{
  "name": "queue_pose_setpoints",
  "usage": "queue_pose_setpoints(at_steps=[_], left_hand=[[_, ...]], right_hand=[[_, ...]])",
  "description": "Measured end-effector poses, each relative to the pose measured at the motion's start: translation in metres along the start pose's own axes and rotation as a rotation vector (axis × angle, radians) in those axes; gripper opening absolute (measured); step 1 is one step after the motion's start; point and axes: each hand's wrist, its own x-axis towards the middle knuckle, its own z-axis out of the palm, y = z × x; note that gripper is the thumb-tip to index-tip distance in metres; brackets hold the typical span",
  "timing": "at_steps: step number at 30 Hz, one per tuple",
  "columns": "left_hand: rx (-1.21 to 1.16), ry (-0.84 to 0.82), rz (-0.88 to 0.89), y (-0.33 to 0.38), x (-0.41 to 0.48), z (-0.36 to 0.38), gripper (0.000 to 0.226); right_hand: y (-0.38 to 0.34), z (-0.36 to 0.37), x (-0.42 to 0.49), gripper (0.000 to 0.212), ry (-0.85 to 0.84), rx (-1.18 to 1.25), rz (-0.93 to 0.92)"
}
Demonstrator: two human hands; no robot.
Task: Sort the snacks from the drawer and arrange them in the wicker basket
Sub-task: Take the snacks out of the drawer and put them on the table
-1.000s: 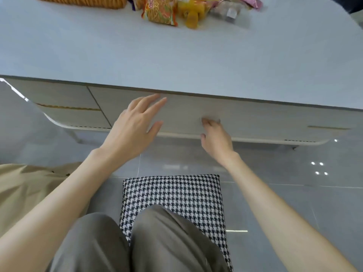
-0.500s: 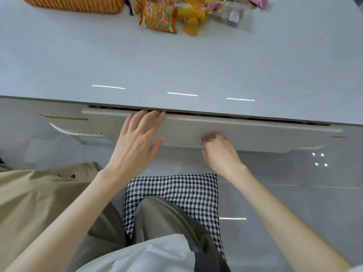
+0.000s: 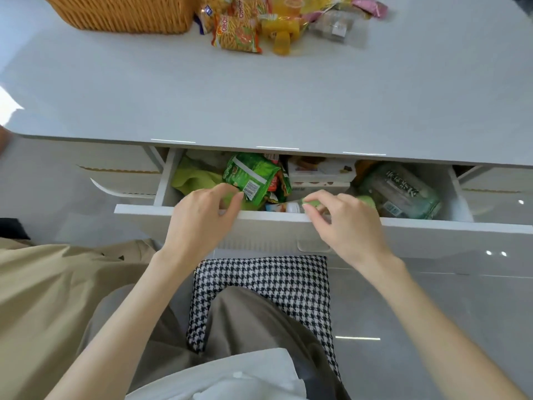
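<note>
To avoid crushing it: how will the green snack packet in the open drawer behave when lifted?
The green snack packet looks crinkled and puffed, so it is probably light and floppy if held by one corner. Its glossy film may be slippery.

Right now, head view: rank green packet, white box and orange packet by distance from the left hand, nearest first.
1. green packet: in the drawer, right at the left hand fingertips.
2. white box: in the drawer, further right.
3. orange packet: far across the tabletop.
</note>
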Motion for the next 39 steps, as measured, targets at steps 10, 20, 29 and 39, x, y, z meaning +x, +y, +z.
queue_pose_setpoints(at_steps=[10,20,29,39], left_hand=[[0.092,-0.229,-0.119,-0.018,-0.019,-0.015,0.024],[0.201,-0.327,0.027,-0.056,0.000,-0.031,0.060],[0.508,-0.782,0.127,-0.063,0.035,0.008,0.093],[0.418,-0.572,0.154,-0.058,0.015,-0.007,0.051]], right_hand=[[-0.028,0.000,0.020,0.029,-0.248,0.053,0.015],[-0.060,0.061,0.061,0.100,-0.440,-0.179,0.002],[-0.041,0.045,0.046,0.083,-0.457,-0.190,0.021],[-0.038,0.012,0.028,0.062,-0.284,0.194,0.172]])
